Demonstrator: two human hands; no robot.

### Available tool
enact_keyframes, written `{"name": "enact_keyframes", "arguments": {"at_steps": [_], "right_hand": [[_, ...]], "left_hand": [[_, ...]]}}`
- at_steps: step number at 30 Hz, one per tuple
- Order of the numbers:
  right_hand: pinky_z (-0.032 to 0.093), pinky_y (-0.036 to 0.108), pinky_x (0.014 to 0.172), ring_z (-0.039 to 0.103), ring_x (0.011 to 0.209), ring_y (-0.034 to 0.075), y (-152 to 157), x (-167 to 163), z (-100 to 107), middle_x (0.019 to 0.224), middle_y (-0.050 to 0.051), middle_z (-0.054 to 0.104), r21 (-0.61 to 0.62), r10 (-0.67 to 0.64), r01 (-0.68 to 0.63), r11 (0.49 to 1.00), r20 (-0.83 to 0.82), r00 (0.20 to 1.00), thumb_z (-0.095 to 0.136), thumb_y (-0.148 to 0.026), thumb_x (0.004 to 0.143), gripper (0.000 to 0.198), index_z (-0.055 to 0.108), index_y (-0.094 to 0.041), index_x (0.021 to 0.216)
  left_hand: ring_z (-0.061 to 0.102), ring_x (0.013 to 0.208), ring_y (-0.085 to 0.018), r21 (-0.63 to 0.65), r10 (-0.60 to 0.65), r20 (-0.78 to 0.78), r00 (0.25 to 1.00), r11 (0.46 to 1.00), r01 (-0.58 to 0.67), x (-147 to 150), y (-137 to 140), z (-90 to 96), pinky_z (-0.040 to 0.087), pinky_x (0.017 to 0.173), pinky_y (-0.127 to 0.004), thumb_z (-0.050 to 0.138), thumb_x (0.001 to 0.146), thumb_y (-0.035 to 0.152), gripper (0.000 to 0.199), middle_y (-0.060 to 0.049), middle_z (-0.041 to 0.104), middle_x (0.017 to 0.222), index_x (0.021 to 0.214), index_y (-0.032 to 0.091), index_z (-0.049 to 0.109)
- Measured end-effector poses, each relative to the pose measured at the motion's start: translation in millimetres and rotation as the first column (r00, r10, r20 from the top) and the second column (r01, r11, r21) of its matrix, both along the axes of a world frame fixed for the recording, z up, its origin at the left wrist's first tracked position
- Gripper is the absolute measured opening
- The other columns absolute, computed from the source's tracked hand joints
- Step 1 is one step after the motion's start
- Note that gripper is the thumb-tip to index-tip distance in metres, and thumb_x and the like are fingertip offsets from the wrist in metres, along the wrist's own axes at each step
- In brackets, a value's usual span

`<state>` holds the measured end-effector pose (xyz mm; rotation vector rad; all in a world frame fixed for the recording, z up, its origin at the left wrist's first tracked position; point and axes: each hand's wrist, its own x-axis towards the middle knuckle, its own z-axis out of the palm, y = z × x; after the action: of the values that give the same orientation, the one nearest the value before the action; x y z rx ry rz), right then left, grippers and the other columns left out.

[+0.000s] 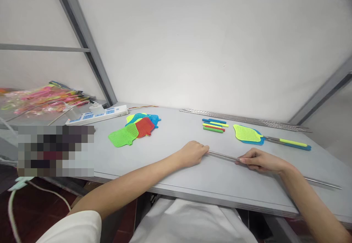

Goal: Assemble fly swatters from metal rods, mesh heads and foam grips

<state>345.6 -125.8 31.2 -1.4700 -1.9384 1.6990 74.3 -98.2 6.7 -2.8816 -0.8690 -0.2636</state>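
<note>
A thin metal rod (223, 155) runs between my two hands, low over the grey table. My left hand (194, 153) is closed around the rod's left end. The fingers of my right hand (261, 160) pinch the rod farther along, and it continues past my right forearm toward the table's right side. Beyond my right hand lie a yellow fly swatter (247, 133) and a blue fly swatter (298, 147), overlapping. Several coloured handle tubes (213, 128) lie behind my hands. To the left are loose swatter heads: green (123, 135), red (145, 126), blue and yellow.
A bundle of metal rods (244, 120) lies along the wall. A white power strip (97, 115) with plugs and cables sits at the back left, near plastic-wrapped colourful items (52, 98). The front edge (192, 194) of the table is close to my body. A pixelated patch hides the left corner.
</note>
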Motion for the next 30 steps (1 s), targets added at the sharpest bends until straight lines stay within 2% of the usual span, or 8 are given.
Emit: {"name": "enact_keyframes", "arguments": {"at_steps": [4, 15, 22, 27, 30], "right_hand": [[0.010, 0.020, 0.033, 0.015, 0.035, 0.002, -0.1, -2.5, 0.1, 0.041, -0.008, 0.024, 0.018, -0.014, 0.014, 1.000, -0.012, 1.000, 0.050, -0.049, 0.067, 0.039, 0.059, -0.011, 0.065], [0.008, 0.020, 0.033, 0.014, 0.035, 0.003, 3.0, -2.3, -4.3, 0.041, -0.008, 0.023, -0.014, -0.022, 0.021, 1.000, -0.028, 0.999, 0.050, -0.043, 0.071, 0.033, 0.059, -0.012, 0.069], [0.007, 0.020, 0.032, 0.014, 0.035, 0.002, 1.9, -5.6, -2.7, 0.041, -0.009, 0.022, -0.022, -0.031, 0.030, 0.999, -0.013, 0.999, 0.052, -0.047, 0.068, 0.035, 0.055, -0.012, 0.063], [0.007, 0.021, 0.034, 0.013, 0.036, 0.002, 0.3, -7.3, -1.3, 0.042, -0.008, 0.022, 0.029, -0.023, 0.023, 0.999, -0.007, 1.000, 0.051, -0.045, 0.069, 0.034, 0.053, -0.012, 0.060], [0.007, 0.021, 0.035, 0.014, 0.037, 0.002, -0.1, -8.2, -1.3, 0.044, -0.007, 0.022, 0.040, -0.024, 0.024, 0.999, 0.001, 1.000, 0.050, -0.044, 0.071, 0.036, 0.045, -0.014, 0.053]], "left_hand": [[0.054, 0.066, -0.015, -0.007, 0.013, -0.001, 1.000, 1.000, -0.013, -0.1, 0.6, 0.8, 0.034, 0.057, -0.025, 0.036, 0.075, 0.014, 0.012, 0.000, 0.059, 0.070, 0.082, 0.019, 0.045], [0.055, 0.066, -0.015, -0.037, 0.031, 0.021, 0.999, 0.999, -0.030, 1.6, 3.3, 0.8, 0.032, 0.054, -0.025, 0.034, 0.077, 0.017, 0.013, 0.000, 0.060, 0.071, 0.078, 0.019, 0.046], [0.054, 0.063, -0.014, -0.063, 0.053, 0.009, 0.999, 0.997, -0.052, 1.5, 3.2, 2.4, 0.031, 0.053, -0.025, 0.031, 0.079, 0.021, 0.017, -0.001, 0.060, 0.068, 0.075, 0.019, 0.048], [0.054, 0.061, -0.014, -0.083, 0.053, 0.021, 0.998, 0.995, -0.051, 2.1, 5.0, 3.5, 0.029, 0.051, -0.024, 0.027, 0.081, 0.024, 0.023, 0.000, 0.060, 0.067, 0.074, 0.019, 0.048], [0.053, 0.061, -0.014, -0.107, 0.058, 0.020, 0.998, 0.993, -0.055, 2.3, 6.2, 4.1, 0.028, 0.051, -0.024, 0.024, 0.082, 0.026, 0.027, 0.000, 0.059, 0.066, 0.073, 0.019, 0.049]]}}
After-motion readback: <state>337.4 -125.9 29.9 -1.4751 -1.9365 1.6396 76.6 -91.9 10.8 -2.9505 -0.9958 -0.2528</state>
